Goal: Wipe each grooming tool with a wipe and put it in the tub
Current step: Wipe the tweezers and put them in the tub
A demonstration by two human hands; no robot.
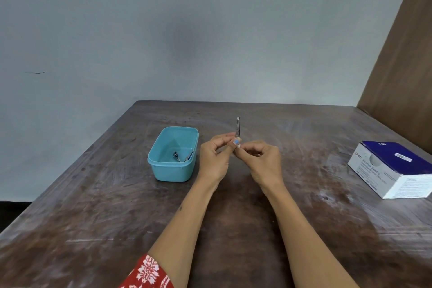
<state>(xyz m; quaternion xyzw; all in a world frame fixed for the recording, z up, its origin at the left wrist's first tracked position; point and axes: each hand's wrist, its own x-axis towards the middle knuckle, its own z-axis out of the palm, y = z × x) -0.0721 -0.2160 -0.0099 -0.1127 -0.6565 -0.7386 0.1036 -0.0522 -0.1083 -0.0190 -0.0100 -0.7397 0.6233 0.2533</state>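
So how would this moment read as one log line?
step: wiping tweezers | left hand: holds tweezers | right hand: pinches wipe | tub: tools inside | swab box: right

Left arm: bare forearm reaching forward from the lower centre, angled slightly right; a red and white patterned sleeve [149, 272] covers the upper arm.
Left hand [214, 159]: raised, back toward the camera, fingers curled, thumb and forefinger pinching a thin metal tool [237, 127] that stands upright.
Right arm: bare forearm reaching forward from the lower right, angled left.
Right hand [264, 162]: raised, fingers curled, fingertips pinching a small white wipe [237, 142] at the tool's lower end.
Hands: fingertips meet; wrists apart.
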